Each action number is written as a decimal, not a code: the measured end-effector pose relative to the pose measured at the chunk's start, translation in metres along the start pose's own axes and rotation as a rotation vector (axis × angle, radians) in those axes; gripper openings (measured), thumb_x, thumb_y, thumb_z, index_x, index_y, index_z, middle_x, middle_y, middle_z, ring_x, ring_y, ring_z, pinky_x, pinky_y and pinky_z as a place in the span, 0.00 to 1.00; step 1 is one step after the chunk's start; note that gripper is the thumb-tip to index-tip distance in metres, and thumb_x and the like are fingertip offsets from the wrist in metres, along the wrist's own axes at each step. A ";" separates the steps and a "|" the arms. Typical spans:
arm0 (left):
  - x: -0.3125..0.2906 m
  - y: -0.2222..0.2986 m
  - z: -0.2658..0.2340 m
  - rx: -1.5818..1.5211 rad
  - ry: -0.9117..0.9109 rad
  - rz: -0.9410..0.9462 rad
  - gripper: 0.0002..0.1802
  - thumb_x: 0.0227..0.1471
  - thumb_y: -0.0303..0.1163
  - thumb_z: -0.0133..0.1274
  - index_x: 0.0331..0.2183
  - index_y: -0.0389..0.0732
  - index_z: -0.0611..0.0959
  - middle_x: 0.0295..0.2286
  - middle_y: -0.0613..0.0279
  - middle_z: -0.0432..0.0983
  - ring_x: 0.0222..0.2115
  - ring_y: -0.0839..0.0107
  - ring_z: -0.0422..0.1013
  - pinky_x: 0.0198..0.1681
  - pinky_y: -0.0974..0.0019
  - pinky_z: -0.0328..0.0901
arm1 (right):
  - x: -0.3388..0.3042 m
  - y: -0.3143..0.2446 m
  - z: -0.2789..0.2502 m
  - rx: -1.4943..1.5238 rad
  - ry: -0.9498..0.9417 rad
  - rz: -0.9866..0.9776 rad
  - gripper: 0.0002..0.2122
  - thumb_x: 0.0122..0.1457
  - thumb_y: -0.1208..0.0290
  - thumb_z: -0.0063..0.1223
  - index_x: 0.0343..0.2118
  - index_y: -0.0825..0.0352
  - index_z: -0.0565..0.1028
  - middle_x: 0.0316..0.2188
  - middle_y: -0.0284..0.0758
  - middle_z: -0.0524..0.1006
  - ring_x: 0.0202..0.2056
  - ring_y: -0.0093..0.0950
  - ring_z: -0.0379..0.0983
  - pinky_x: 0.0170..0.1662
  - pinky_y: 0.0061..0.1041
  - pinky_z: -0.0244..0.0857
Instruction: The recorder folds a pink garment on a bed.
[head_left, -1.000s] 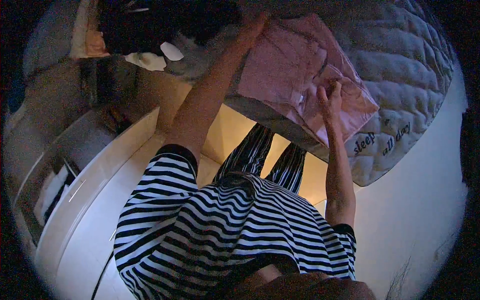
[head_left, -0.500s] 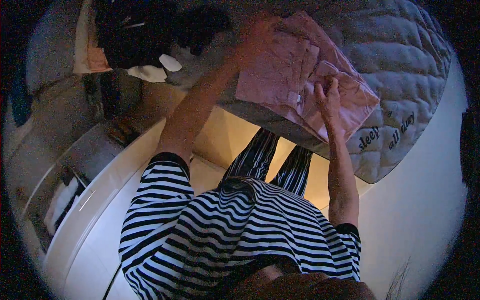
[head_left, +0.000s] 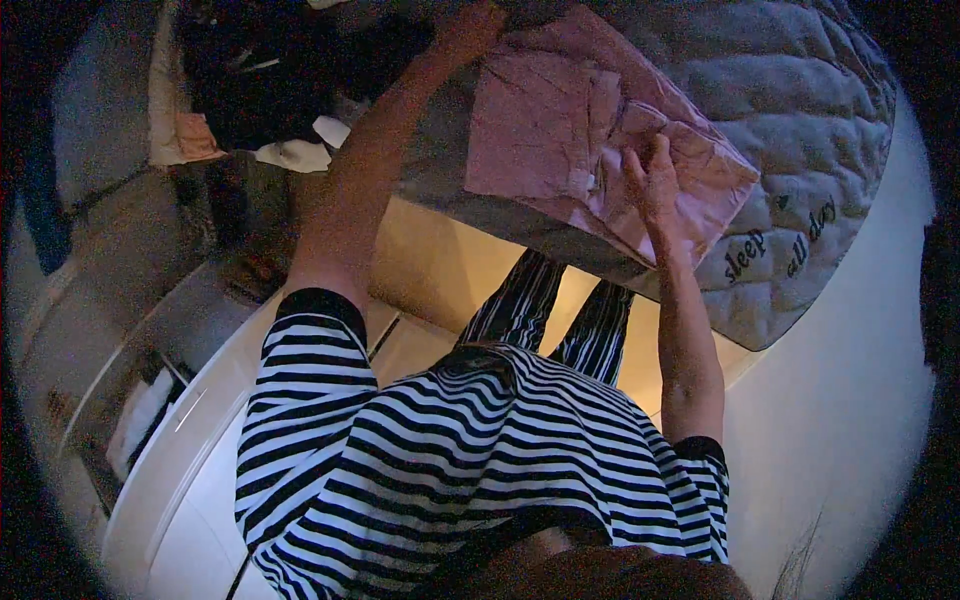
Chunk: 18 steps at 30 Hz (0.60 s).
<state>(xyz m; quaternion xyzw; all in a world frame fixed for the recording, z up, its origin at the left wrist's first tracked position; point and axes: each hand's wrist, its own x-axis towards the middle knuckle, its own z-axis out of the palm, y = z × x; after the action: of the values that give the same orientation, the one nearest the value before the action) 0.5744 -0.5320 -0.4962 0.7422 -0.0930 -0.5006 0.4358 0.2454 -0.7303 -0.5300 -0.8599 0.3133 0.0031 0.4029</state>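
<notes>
A folded pink garment (head_left: 540, 120), which looks like a shirt, lies at the near edge of a grey quilted bed cover (head_left: 790, 130). My right hand (head_left: 655, 185) rests on its right part, with thumb and forefinger apart on the cloth; the other fingers are partly hidden. Beyond the garment's far left corner, my left hand (head_left: 478, 22) reaches to the top of the view. It is dim there, and I cannot make out its fingers or whether they touch anything.
Left of my left forearm is a heap of black clothing (head_left: 260, 90) with a white piece (head_left: 295, 154) beside it. Open shelving or drawers (head_left: 150, 400) stand at the left, with white cloth (head_left: 140, 415) inside. A pale wall or floor surface (head_left: 820, 430) lies to the right.
My left hand has moved left and away from the pink garment's far edge, toward the top of the view. My right hand stays on the garment, its thumb and forefinger a little wider apart.
</notes>
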 end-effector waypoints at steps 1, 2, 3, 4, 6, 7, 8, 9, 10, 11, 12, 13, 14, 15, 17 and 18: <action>-0.008 0.016 0.004 0.006 0.005 -0.004 0.40 0.59 0.50 0.45 0.64 0.45 0.47 0.62 0.56 0.47 0.63 0.56 0.43 0.63 0.49 0.45 | 0.001 0.006 0.002 0.009 0.007 -0.015 0.23 0.56 0.59 0.53 0.51 0.66 0.64 0.44 0.50 0.74 0.44 0.48 0.71 0.46 0.39 0.65; -0.010 0.030 0.010 0.155 0.109 -0.110 0.42 0.58 0.52 0.45 0.64 0.46 0.46 0.62 0.56 0.46 0.63 0.56 0.44 0.63 0.48 0.46 | 0.001 0.010 0.002 0.015 0.006 -0.011 0.23 0.56 0.59 0.53 0.51 0.66 0.64 0.44 0.50 0.74 0.44 0.48 0.71 0.46 0.39 0.65; -0.007 0.036 0.016 0.303 0.204 -0.212 0.43 0.57 0.54 0.45 0.64 0.47 0.46 0.62 0.55 0.45 0.63 0.56 0.44 0.62 0.48 0.47 | 0.000 0.015 0.001 -0.013 0.008 0.010 0.24 0.56 0.58 0.54 0.51 0.66 0.64 0.44 0.49 0.74 0.45 0.47 0.71 0.46 0.39 0.65; 0.011 0.017 0.012 0.309 0.206 -0.214 0.43 0.57 0.54 0.45 0.64 0.47 0.46 0.62 0.55 0.45 0.63 0.56 0.44 0.62 0.48 0.47 | 0.001 0.016 0.000 -0.036 0.006 0.021 0.24 0.55 0.58 0.54 0.51 0.65 0.64 0.44 0.49 0.74 0.45 0.47 0.71 0.46 0.39 0.65; 0.043 -0.047 -0.024 0.968 0.268 0.411 0.23 0.54 0.48 0.52 0.48 0.48 0.76 0.34 0.54 0.77 0.36 0.58 0.74 0.43 0.56 0.68 | 0.009 -0.016 -0.006 -0.006 -0.053 0.015 0.24 0.55 0.57 0.54 0.51 0.65 0.64 0.44 0.49 0.73 0.46 0.46 0.71 0.47 0.39 0.65; 0.050 -0.061 -0.033 0.976 0.277 0.399 0.23 0.54 0.48 0.52 0.48 0.48 0.76 0.34 0.54 0.77 0.36 0.58 0.74 0.43 0.56 0.68 | 0.011 -0.024 -0.008 0.002 -0.091 0.051 0.24 0.55 0.57 0.54 0.51 0.65 0.64 0.45 0.48 0.73 0.47 0.46 0.71 0.47 0.39 0.65; 0.055 -0.071 -0.039 1.059 0.318 0.497 0.24 0.52 0.50 0.53 0.47 0.48 0.77 0.33 0.54 0.77 0.35 0.58 0.74 0.42 0.56 0.68 | 0.012 -0.026 -0.007 0.011 -0.095 0.048 0.24 0.55 0.57 0.54 0.51 0.65 0.64 0.45 0.48 0.73 0.47 0.46 0.71 0.47 0.39 0.65; 0.060 -0.070 -0.036 1.133 0.350 0.610 0.25 0.51 0.52 0.53 0.46 0.48 0.78 0.33 0.54 0.76 0.35 0.58 0.74 0.40 0.55 0.68 | 0.013 -0.023 -0.009 -0.005 -0.064 0.028 0.25 0.55 0.57 0.54 0.51 0.66 0.64 0.45 0.49 0.73 0.47 0.46 0.71 0.48 0.39 0.64; 0.063 -0.067 -0.038 1.134 0.353 0.610 0.25 0.51 0.52 0.53 0.46 0.48 0.78 0.33 0.54 0.76 0.35 0.58 0.74 0.40 0.55 0.68 | 0.014 -0.023 -0.009 -0.018 -0.037 0.000 0.25 0.55 0.57 0.54 0.52 0.66 0.64 0.46 0.49 0.73 0.47 0.46 0.70 0.48 0.39 0.64; 0.063 -0.063 -0.044 1.092 0.266 0.595 0.24 0.51 0.52 0.53 0.44 0.47 0.79 0.32 0.53 0.77 0.36 0.58 0.74 0.39 0.55 0.68 | 0.016 -0.024 -0.008 -0.015 -0.040 -0.012 0.25 0.55 0.57 0.54 0.52 0.66 0.64 0.46 0.49 0.73 0.47 0.46 0.70 0.48 0.39 0.64; 0.056 -0.062 -0.057 1.050 0.196 0.565 0.23 0.51 0.52 0.53 0.42 0.47 0.80 0.32 0.53 0.77 0.36 0.58 0.74 0.38 0.55 0.69 | 0.021 -0.028 -0.003 -0.004 -0.082 -0.013 0.26 0.55 0.56 0.54 0.52 0.66 0.63 0.46 0.49 0.73 0.47 0.46 0.70 0.48 0.40 0.64; 0.058 -0.045 -0.035 1.035 0.155 0.583 0.23 0.51 0.52 0.53 0.42 0.47 0.80 0.32 0.53 0.77 0.36 0.58 0.74 0.38 0.55 0.69 | 0.017 -0.015 -0.003 -0.014 -0.096 0.052 0.26 0.55 0.56 0.54 0.53 0.66 0.63 0.47 0.49 0.72 0.48 0.46 0.70 0.49 0.40 0.64; 0.054 -0.010 0.008 0.825 0.013 0.331 0.32 0.53 0.54 0.50 0.53 0.47 0.64 0.48 0.54 0.59 0.50 0.57 0.58 0.50 0.51 0.58 | 0.006 0.008 -0.009 -0.038 -0.062 0.125 0.26 0.55 0.56 0.54 0.53 0.66 0.63 0.47 0.49 0.72 0.48 0.46 0.70 0.49 0.40 0.64; 0.034 0.023 0.022 0.632 -0.069 0.050 0.44 0.55 0.56 0.47 0.64 0.48 0.48 0.63 0.55 0.41 0.63 0.55 0.43 0.62 0.47 0.47 | 0.002 0.015 -0.008 -0.056 -0.023 0.108 0.27 0.55 0.56 0.53 0.53 0.67 0.63 0.48 0.50 0.72 0.48 0.46 0.70 0.49 0.40 0.64; 0.010 0.050 0.019 0.882 -0.045 0.154 0.43 0.55 0.55 0.49 0.63 0.47 0.51 0.63 0.54 0.41 0.63 0.56 0.44 0.62 0.48 0.49 | 0.008 0.002 -0.002 -0.056 -0.015 0.034 0.28 0.56 0.56 0.53 0.54 0.67 0.62 0.48 0.50 0.72 0.49 0.46 0.70 0.49 0.39 0.64; 0.005 0.057 0.019 1.132 -0.060 0.270 0.42 0.54 0.54 0.50 0.62 0.46 0.55 0.63 0.54 0.41 0.62 0.56 0.45 0.62 0.50 0.50 | 0.011 -0.003 -0.004 -0.053 -0.048 0.042 0.28 0.56 0.55 0.53 0.55 0.66 0.62 0.49 0.50 0.71 0.49 0.46 0.69 0.50 0.39 0.64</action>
<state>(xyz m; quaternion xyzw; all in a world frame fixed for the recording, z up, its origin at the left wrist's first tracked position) 0.5783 -0.5794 -0.4598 0.8266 -0.4523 -0.3336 0.0282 0.2553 -0.7373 -0.5279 -0.8631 0.3215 0.0407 0.3875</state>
